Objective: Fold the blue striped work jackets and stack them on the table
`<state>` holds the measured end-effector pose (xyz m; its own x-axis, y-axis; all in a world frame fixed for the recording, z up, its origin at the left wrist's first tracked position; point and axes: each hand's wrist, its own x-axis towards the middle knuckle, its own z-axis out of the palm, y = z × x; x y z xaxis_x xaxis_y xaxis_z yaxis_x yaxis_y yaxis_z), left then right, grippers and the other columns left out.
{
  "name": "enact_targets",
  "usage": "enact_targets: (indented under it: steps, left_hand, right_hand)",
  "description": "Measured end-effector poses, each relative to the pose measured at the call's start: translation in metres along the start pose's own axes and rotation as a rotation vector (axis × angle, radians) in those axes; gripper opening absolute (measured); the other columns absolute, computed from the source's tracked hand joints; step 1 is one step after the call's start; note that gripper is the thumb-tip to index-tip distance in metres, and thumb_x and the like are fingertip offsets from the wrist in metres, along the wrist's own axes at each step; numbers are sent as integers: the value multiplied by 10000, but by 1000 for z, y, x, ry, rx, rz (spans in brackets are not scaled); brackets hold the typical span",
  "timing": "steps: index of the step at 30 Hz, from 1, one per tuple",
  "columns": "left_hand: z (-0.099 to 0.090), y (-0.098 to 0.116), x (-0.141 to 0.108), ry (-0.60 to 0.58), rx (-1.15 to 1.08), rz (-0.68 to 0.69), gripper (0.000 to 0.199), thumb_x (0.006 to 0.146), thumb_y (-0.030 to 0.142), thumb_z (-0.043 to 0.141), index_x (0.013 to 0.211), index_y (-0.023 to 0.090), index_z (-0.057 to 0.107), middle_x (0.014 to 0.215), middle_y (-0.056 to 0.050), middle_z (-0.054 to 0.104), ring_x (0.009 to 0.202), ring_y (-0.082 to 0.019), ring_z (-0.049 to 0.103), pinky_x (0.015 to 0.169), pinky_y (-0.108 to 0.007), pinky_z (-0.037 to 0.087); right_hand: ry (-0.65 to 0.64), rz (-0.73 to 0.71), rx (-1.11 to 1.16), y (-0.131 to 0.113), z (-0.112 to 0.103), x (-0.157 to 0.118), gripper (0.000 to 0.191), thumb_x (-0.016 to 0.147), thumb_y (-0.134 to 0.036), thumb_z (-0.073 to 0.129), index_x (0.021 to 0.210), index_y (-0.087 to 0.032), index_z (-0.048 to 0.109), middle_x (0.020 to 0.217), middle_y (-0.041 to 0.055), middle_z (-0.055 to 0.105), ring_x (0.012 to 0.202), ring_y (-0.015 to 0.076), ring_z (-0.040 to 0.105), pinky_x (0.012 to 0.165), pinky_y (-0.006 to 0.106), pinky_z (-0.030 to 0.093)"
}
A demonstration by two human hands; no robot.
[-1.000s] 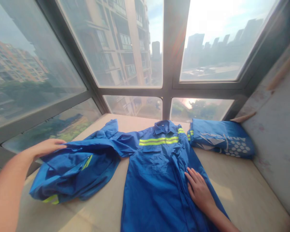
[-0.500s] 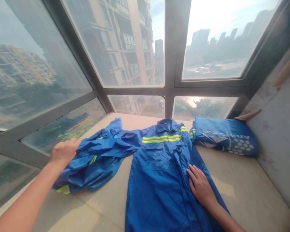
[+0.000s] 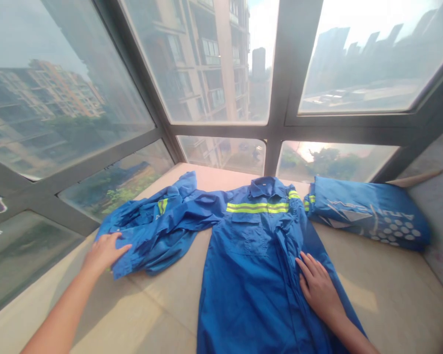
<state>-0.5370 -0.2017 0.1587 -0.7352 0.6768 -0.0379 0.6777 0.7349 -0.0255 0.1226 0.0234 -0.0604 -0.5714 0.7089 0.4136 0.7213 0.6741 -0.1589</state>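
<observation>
Left hand [image 3: 105, 253], fingers spread, contacts the near edge of the bunched blue cloth [image 3: 151, 226]; the blue jacket [image 3: 251, 255] lies to its right, under my right hand [image 3: 319, 287], fingers slightly parted.

A pale beige window sill [image 3: 162, 314] carries the clothes, its surface smooth, with a faint straight joint at 7 o'clock and a small sunlit patch at 4 o'clock. Through the middle lies a blue work garment [image 3: 243, 290], front up, its collar toward 12 o'clock and its lower part running out of view at 6 o'clock; yellow-green reflective bands cross its chest. At 9 o'clock is a rumpled heap of blue cloth [image 3: 170, 246], joined to the garment's shoulder by a stretched sleeve [image 3: 206, 211]. At 2 o'clock, just beside the garment's other shoulder, lies a folded blue bundle [image 3: 365, 209] with white printing.
</observation>
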Motion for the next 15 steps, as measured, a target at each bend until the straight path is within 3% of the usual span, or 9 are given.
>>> enact_targets:
  steps: [3,7,12,15]
  left_hand:
    - [5,-3,11,-130,-91,78,475,600,474,698,982,192,671,1094,-133,736,1069,-330,661,916,-339,468]
    - [-2,-1,20,-117,-97,95,303,583,445,662,795,229,671,977,-77,769,1034,-326,669,894,-331,468]
    - [-45,-14,41,-105,-124,45,265,601,468,644,759,265,711,858,10,779,985,-290,674,812,-277,476]
    - [-81,-23,57,-18,-48,-94,335,651,541,660,843,274,722,779,37,747,858,-240,651,754,-244,460]
  right_hand:
    - [0,5,3,-1,-1,1,457,932,-262,437,1363,-181,568,1499,98,489,1404,292,413,1142,488,357]
    - [-8,22,9,-3,-4,3,470,930,-245,430,1380,-202,558,1503,84,487,1405,285,417,1145,485,358]
    - [-10,31,23,-3,-6,3,479,930,-252,432,1392,-222,552,1514,74,476,1409,287,415,1149,492,356]
    - [-18,27,17,-3,-5,3,465,937,-260,436,1381,-210,566,1513,79,477,1413,286,408,1152,487,354]
